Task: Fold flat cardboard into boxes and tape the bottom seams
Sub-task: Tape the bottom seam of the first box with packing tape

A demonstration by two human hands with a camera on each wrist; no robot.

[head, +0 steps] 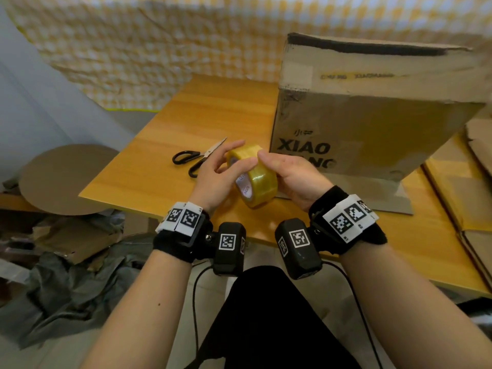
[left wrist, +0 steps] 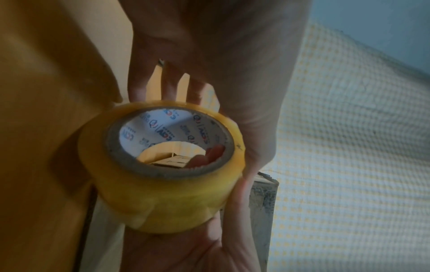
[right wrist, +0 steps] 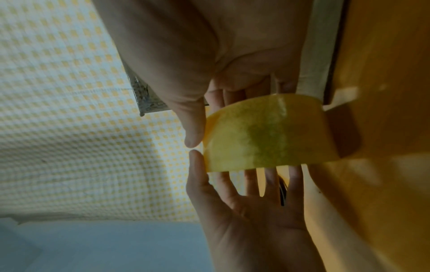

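Observation:
A roll of yellow packing tape (head: 259, 179) hangs just above the wooden table (head: 165, 161), between my two hands. My right hand (head: 290, 177) grips it, thumb over the outer band. In the left wrist view the fingertips (left wrist: 210, 154) of that hand show inside the core of the roll (left wrist: 163, 198). My left hand (head: 221, 169) has its fingers straight and spread beside the roll, its thumb touching the top edge. In the right wrist view both thumbs meet at the edge of the tape (right wrist: 263, 134). A brown cardboard box (head: 372, 115) printed "XIAO" stands upright just behind, one flap lying out on the table.
Black-handled scissors (head: 198, 158) lie on the table left of my hands. Flat cardboard sheets (head: 463, 187) are stacked at the right. A round cardboard disc (head: 66, 179) and crumpled wrapping (head: 66, 283) lie low on the left. A yellow checked cloth (head: 159, 49) hangs behind.

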